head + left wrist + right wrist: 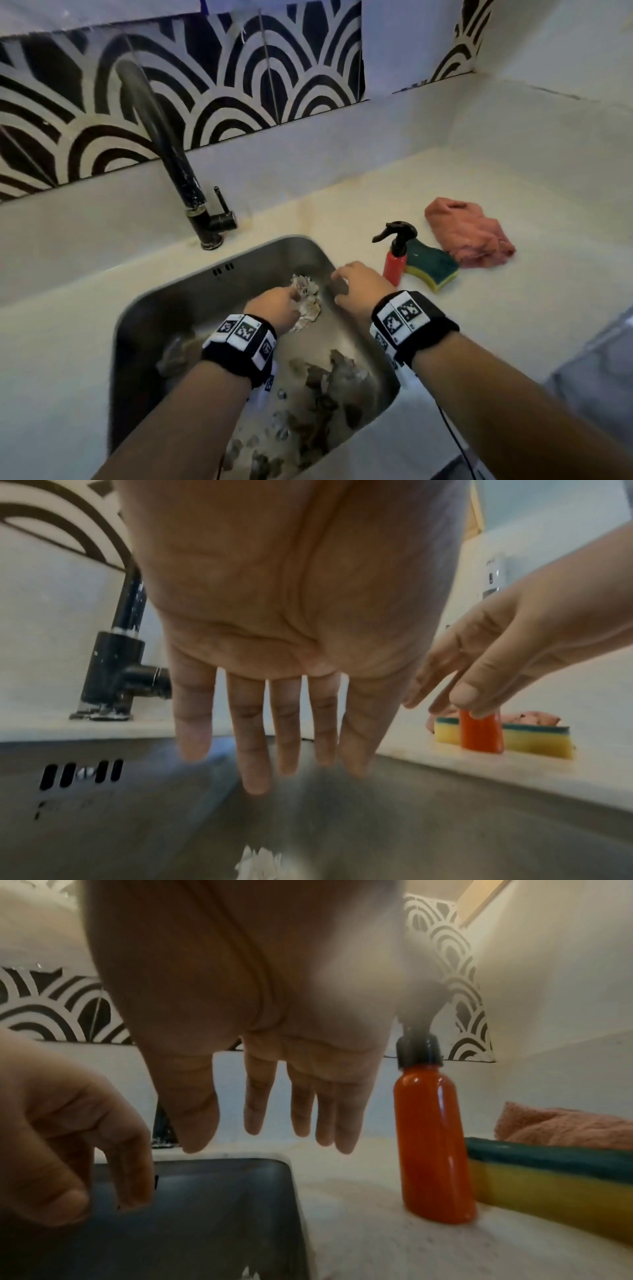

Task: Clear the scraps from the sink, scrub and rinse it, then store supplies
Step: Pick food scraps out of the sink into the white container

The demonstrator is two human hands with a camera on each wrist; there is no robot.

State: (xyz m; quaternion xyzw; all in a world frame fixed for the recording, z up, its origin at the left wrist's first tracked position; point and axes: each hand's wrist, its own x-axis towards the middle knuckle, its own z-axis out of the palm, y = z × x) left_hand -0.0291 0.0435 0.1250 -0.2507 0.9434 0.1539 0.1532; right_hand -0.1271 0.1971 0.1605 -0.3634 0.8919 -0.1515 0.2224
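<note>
The steel sink holds a crumpled pale scrap at its far end and several darker scraps nearer me. My left hand hovers just this side of the pale scrap. In the left wrist view its fingers hang straight and hold nothing, with a white scrap below them. My right hand is over the sink's right rim. Its fingers are straight and spread, and they hold nothing either. A red spray bottle and a green-and-yellow sponge stand just right of it.
A black faucet rises behind the sink's far left corner. A pink cloth lies crumpled on the pale counter beyond the sponge. Patterned black-and-white tiles back the counter. A cable hangs at the near right.
</note>
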